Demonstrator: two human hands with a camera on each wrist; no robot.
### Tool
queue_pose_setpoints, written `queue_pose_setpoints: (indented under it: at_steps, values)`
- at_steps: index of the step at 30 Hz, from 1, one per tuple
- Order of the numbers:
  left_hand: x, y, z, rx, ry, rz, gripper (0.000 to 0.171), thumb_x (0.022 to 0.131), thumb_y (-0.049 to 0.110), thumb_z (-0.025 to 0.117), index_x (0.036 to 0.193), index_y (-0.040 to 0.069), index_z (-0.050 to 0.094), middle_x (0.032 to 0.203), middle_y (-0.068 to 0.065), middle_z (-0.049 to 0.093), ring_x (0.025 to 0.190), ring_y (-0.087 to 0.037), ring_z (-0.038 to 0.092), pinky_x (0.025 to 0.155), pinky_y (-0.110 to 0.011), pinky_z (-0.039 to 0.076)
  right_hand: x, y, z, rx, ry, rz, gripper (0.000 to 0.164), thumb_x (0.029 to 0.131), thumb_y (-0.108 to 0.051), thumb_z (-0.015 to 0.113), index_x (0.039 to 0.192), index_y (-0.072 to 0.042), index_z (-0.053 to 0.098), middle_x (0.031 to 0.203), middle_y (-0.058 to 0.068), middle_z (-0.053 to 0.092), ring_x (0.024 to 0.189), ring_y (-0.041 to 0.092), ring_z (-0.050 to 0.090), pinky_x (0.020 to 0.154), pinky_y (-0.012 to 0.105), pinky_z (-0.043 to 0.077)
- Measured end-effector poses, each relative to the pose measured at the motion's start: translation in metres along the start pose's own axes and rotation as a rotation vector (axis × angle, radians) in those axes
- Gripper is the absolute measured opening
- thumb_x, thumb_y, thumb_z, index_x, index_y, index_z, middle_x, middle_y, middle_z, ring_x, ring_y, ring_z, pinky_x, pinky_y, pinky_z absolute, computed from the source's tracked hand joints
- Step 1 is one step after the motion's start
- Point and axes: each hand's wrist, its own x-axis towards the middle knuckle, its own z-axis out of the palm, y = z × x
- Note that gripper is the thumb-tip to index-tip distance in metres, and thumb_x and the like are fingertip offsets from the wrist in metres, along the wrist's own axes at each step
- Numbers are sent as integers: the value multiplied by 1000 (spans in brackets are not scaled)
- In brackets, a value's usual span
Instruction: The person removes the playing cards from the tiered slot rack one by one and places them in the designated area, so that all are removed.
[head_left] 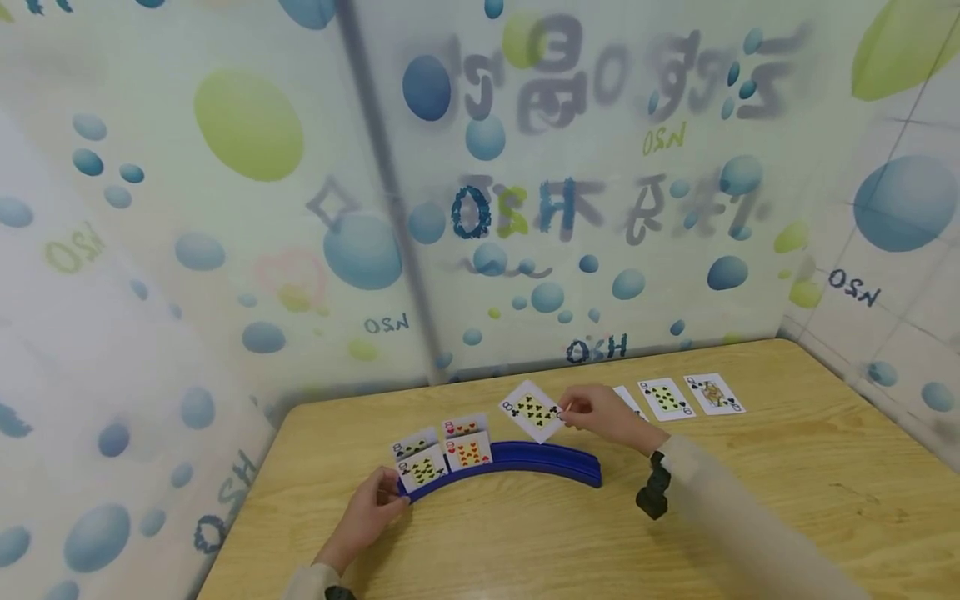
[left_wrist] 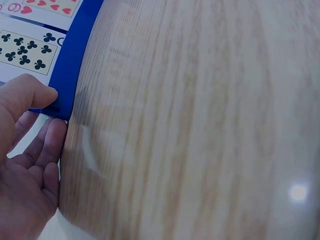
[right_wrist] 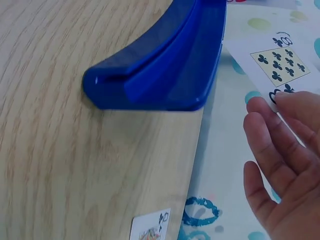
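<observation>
My right hand (head_left: pixel 606 412) pinches a clubs playing card (head_left: pixel 532 412) by one corner, between thumb and fingertips. That card is held up behind the curved blue card holder (head_left: pixel 543 457), tilted so its face shows. In the right wrist view, the clubs card (right_wrist: pixel 281 65) stands out past the thumb. My left hand (head_left: pixel 367 510) grips the holder's left end; in the left wrist view its thumb lies on top of the blue rim (left_wrist: pixel 70 75). Two rows stand in the holder's left half, with a front clubs card (head_left: pixel 423 469) and a front hearts card (head_left: pixel 468 452).
Face up at the back right of the wooden table (head_left: pixel 750 500) lie a clubs card (head_left: pixel 666 399) and a queen card (head_left: pixel 714 393). Another card (head_left: pixel 628 400) beside them is partly hidden by my right hand. A patterned curtain (head_left: pixel 525 250) hangs behind the table's far edge.
</observation>
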Motion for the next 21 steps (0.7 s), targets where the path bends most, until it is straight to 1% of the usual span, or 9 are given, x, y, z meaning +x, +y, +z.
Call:
queue_pose_setpoints:
  at_steps: [4,7,10,12,15,21]
  values:
    - [0,0,1,-5,5,5,25,78,-1,65,98,-1,52,91,-9,55,81,-19,55,73,-32,46,-6,2,-10,-16,40,9,10,90,-14,57,95,-6,62,79,9,63,71,32,58,58,30,48]
    - [-1,1,1,-4,7,9,24,78,-2,65,98,-1,52,91,-9,55,81,-19,54,73,-32,46,-11,5,-19,-44,70,23,12,91,-15,56,97,-6,62,77,4,62,69,28,58,56,30,47]
    - [-1,1,0,-6,10,13,24,77,-2,64,98,-1,51,90,-9,55,80,-19,54,71,-30,46,-17,9,-29,-55,99,46,14,91,-15,57,99,-5,62,75,1,61,68,28,57,54,31,45]
    - [-2,1,0,-7,13,19,24,77,-3,65,97,-1,51,90,-9,55,79,-19,54,71,-30,46,-21,12,-35,-57,115,61,15,91,-15,57,99,-3,61,74,1,60,68,29,57,55,31,45]
    - [-2,1,0,-10,17,35,25,76,-3,65,97,-2,51,89,-10,55,79,-19,54,70,-29,46,-27,17,-43,-63,139,88,15,90,-15,57,98,-3,61,75,6,61,67,31,56,54,31,44]
    - [-1,-1,0,-10,12,41,25,76,-3,65,97,-2,51,89,-9,55,79,-19,54,69,-27,46,-42,32,-54,-102,188,101,15,90,-14,57,97,-2,62,77,11,61,67,30,57,54,32,44]
